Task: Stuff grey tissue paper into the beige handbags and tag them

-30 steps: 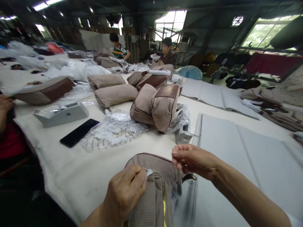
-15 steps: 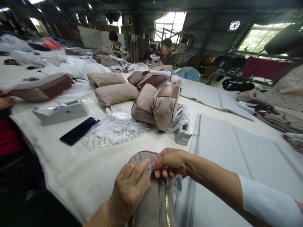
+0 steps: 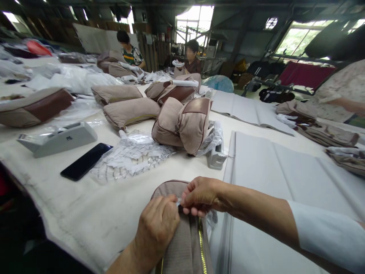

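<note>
A taupe ribbed bag [image 3: 179, 247] with a gold zipper [image 3: 202, 243] lies at the table's near edge. My left hand [image 3: 156, 224] rests over its upper part, fingers closed at a small whitish piece [image 3: 178, 202]. From the right, my right hand [image 3: 201, 195] pinches the other side of this same piece, thumb against fingertips. The piece is mostly covered by the fingers, so its kind does not show. Beyond the hands, a plastic bag of small white labels [image 3: 134, 158] lies on the table.
A black phone [image 3: 86, 161] and a grey tape dispenser [image 3: 61, 139] lie at left. Stuffed taupe bags [image 3: 182, 125] stand ahead, a second dispenser [image 3: 216, 156] beside them. White paper sheets [image 3: 265, 182] spread at right. Two people work at the back; another person's arm [image 3: 345, 104] shows at right.
The camera view has turned slightly right and down, so the table things sit further left. Both hands stay at the small piece, their fingertips now closer together over it.
</note>
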A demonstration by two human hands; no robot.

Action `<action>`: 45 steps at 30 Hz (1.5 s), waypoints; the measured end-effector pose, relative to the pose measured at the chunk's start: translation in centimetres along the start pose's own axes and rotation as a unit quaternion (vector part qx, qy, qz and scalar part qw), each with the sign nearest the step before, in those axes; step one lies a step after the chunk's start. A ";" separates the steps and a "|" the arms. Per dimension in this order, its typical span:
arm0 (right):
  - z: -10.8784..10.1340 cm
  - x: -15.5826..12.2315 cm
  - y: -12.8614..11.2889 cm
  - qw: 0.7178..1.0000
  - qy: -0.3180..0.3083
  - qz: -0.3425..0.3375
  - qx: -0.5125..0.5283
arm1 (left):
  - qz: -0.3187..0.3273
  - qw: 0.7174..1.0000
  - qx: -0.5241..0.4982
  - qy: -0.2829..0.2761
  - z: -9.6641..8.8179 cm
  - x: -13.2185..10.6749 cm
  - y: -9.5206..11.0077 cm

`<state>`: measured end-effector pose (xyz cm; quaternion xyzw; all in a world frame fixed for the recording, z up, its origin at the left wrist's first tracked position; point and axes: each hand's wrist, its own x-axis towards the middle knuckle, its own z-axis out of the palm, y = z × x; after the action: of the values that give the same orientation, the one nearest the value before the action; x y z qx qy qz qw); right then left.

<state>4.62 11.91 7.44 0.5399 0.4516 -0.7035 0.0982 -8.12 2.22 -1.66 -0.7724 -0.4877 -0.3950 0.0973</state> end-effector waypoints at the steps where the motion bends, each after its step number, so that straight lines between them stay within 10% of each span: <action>1: 0.2 -0.3 0.1 1.000 0.009 -0.002 0.010 | -0.002 1.000 -0.004 -0.001 0.0 0.0 0.0; 13: 2.9 -1.9 3.1 0.967 0.108 -0.098 0.208 | -0.031 1.000 0.002 0.002 -0.1 -0.1 0.1; 18: 4.0 -0.8 5.0 0.949 0.141 -0.157 0.236 | -0.139 0.986 -0.085 -0.040 -0.3 -0.2 0.1; 24: 4.8 0.6 6.2 0.937 0.173 -0.206 0.223 | -0.369 0.866 -0.269 -0.205 -2.3 2.1 0.3; 32: 5.7 2.3 7.6 0.930 0.213 -0.250 0.163 | -0.508 0.712 -0.399 -0.276 -2.8 2.6 -0.2; 45: 5.4 2.4 8.3 0.890 0.285 -0.342 -0.101 | -0.589 0.598 -0.486 -0.243 -3.1 2.6 -0.6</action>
<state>5.20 3.96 1.10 0.5167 0.6852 -0.4601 -0.2277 -9.63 2.64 2.10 -0.3180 -0.5780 -0.3432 -0.6686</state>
